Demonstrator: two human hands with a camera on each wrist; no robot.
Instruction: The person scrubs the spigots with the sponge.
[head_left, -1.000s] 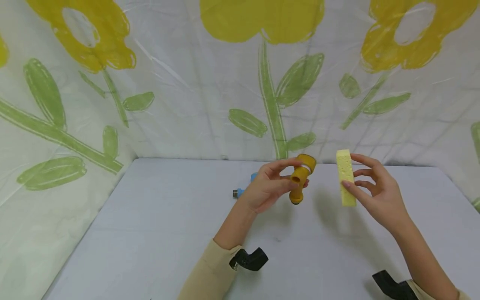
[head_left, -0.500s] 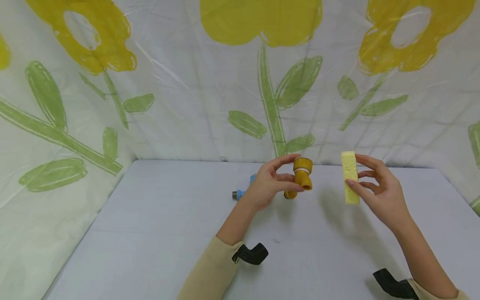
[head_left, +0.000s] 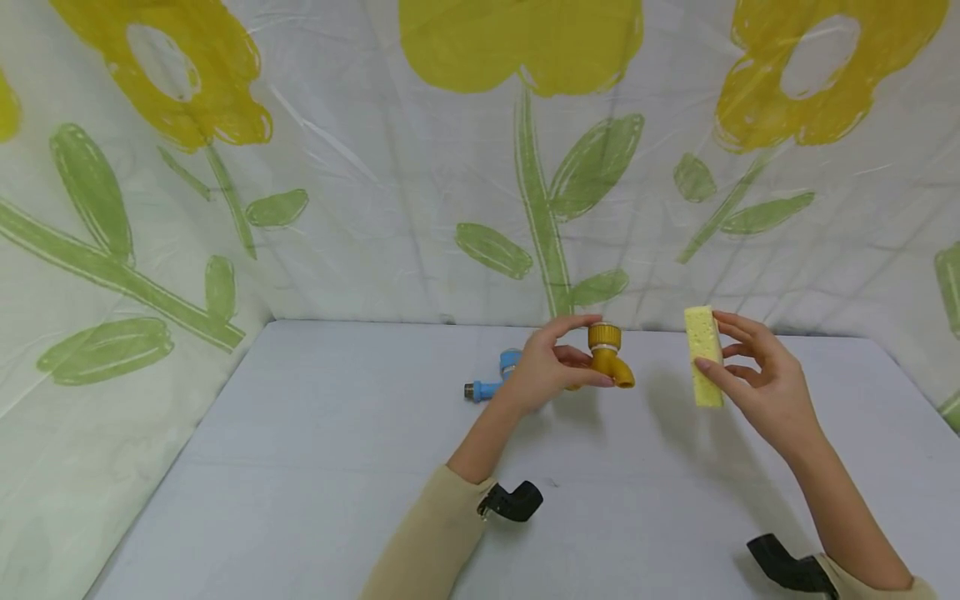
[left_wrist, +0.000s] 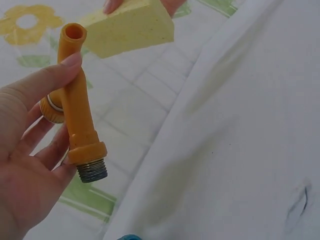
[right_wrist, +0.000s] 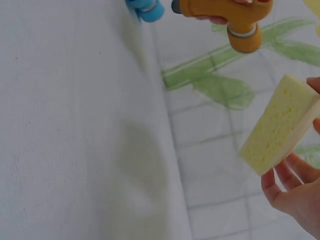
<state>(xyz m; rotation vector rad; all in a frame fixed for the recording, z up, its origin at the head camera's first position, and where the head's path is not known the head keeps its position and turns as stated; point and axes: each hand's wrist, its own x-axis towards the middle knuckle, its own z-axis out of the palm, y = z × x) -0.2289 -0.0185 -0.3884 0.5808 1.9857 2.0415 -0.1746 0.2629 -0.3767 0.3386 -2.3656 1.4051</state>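
My left hand (head_left: 546, 368) holds an orange-yellow plastic faucet (head_left: 611, 365) above the table, thumb across its body. The faucet's round knob points up in the head view, and its spout bends down to the right. In the left wrist view a dark threaded end (left_wrist: 93, 171) sticks out below the fingers. To the right, my right hand (head_left: 767, 385) pinches a pale yellow sponge (head_left: 703, 357) by its side, upright, between thumb and fingers. A gap separates sponge and faucet in the head view. Pores show on the sponge's broad face (right_wrist: 277, 127) in the right wrist view.
A blue faucet (head_left: 487, 390) lies on the white table (head_left: 315, 467) behind my left hand, partly hidden by it. A white sheet (head_left: 360, 200) printed with yellow flowers hangs along the table's back edge. Black wrist mounts (head_left: 512, 502) sit at both cuffs.
My left hand has turned the orange-yellow faucet so its knob faces up and its spout swings right. The right hand with the sponge has shifted slightly right. More of the blue faucet shows.
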